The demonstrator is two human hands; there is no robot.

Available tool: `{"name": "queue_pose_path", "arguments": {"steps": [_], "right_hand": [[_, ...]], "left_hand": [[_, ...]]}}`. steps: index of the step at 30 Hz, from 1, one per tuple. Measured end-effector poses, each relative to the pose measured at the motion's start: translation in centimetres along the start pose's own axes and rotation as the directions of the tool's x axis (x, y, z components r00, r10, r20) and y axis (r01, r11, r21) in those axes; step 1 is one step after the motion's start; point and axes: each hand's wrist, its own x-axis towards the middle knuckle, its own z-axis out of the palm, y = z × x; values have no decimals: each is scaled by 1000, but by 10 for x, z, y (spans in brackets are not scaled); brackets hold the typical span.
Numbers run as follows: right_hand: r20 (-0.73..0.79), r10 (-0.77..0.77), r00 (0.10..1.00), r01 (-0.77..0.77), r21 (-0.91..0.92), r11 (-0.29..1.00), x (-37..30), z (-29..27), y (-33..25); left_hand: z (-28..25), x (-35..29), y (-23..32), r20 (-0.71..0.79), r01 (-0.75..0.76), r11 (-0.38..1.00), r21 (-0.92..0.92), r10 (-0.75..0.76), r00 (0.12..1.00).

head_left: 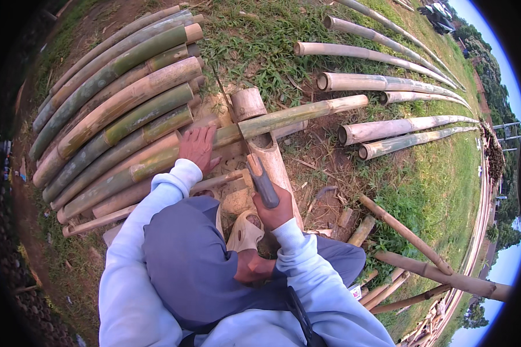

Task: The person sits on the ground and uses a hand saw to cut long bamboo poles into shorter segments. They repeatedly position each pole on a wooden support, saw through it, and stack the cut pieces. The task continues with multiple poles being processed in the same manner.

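Observation:
My right hand is closed around the dark handle of a handsaw. Its thin blade runs away from me across a long greenish bamboo pole, touching it just right of my left hand. My left hand presses down on that pole, fingers over its top and thumb on the near side. Under the pole by the blade lies a thick cut bamboo support, sloping toward me. A short bamboo stump is just beyond the pole. Pale sawdust covers the ground beneath.
Several bamboo poles lie side by side at the left. More poles spread over the grass at the right. A bamboo frame stands at the lower right. My sandalled foot is close below the saw. A motorbike is far off.

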Motion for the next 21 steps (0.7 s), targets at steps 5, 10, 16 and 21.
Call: {"name": "queue_pose_path", "arguments": {"steps": [5, 10, 16, 21], "right_hand": [[2, 38, 999, -38, -46, 998, -4, -3, 2], [8, 85, 996, -83, -133, 988, -98, -47, -33], [40, 141, 989, -131, -189, 973, -146, -80, -48], [21, 67, 998, -65, -67, 996, -24, -26, -17]], "left_hand": [[32, 21, -3, -67, 12, 991, 137, -3, 998], [25, 28, -10, 111, 34, 999, 23, -36, 993], [-1, 36, -10, 369, 141, 988, -69, -106, 924], [2, 46, -9, 335, 79, 992, -95, -42, 941]]}}
